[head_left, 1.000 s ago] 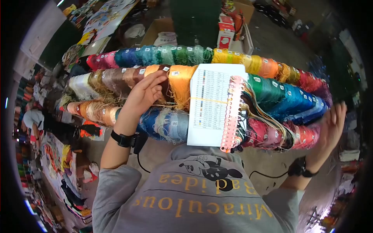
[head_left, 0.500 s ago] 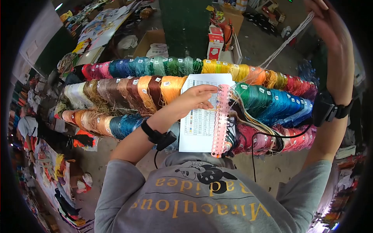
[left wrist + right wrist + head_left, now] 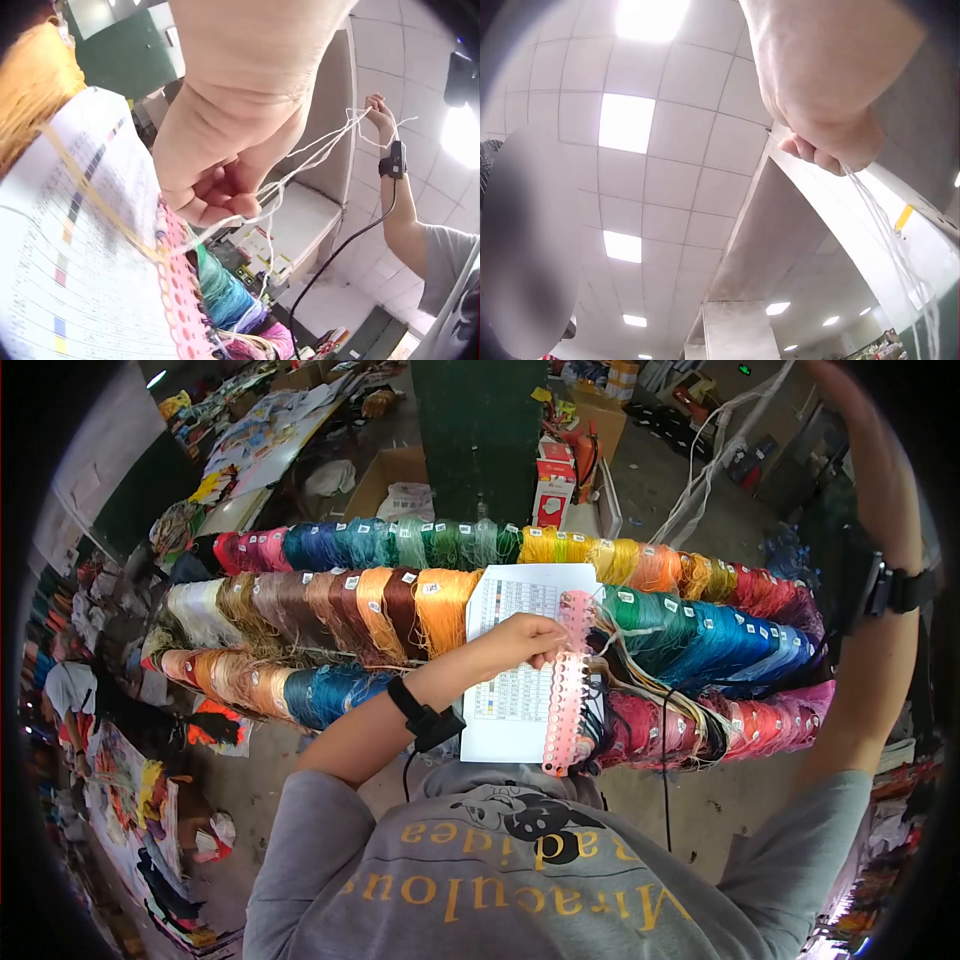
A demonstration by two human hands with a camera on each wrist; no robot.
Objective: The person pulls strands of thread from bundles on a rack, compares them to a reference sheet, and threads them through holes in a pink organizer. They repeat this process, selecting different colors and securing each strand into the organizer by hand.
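White threads [image 3: 322, 159] run between the two hands. The left hand [image 3: 525, 642] pinches them beside the pink strip with holes [image 3: 568, 705]; its curled fingertips show in the left wrist view [image 3: 232, 150]. Raised high at the right, the right hand [image 3: 825, 135] grips the other end of the strands [image 3: 889, 247], which hang from its curled fingers. Under the left hand lies a white printed sheet [image 3: 485, 740], with the pink strip along its right side. More threads in several colours trail from the strip toward the right.
Rows of labelled thread bundles [image 3: 375, 610] in many colours extend on both sides of the sheet. Behind them stand a green pillar [image 3: 478, 450], a cardboard box [image 3: 375, 475] and a red-and-white box [image 3: 553, 490]. A black cable [image 3: 666, 780] hangs near the right-hand bundles.
From the left-hand bundles, the left hand has come over the sheet to the strip, its fingers now curled on the threads. The right hand has risen with the strands, mostly out of the head view.
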